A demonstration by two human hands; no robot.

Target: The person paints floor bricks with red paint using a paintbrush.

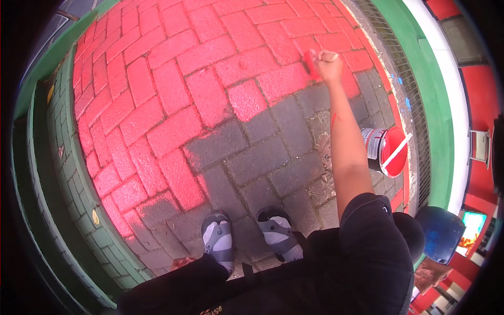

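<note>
My right hand (329, 64) stretches forward, closed around a paintbrush; only its red, paint-covered end (312, 66) shows clearly, against the paving. Under and around the brush lie red-painted paving bricks (210, 94), while bare grey bricks (257, 160) spread between there and my feet. To the right of my forearm stands a paint bucket (372, 144) with a pale label and red paint inside, a white strip (397, 154) lying across its top. A small part of my left hand (181, 262) shows beside my left leg; its fingers are mostly hidden.
My sandalled feet (218, 239) rest on grey bricks. A green brick kerb (86, 184) and a gutter run along the left. On the right are a metal drain grate (415, 105) and a green strip (438, 94). A blue container (440, 233) stands at lower right.
</note>
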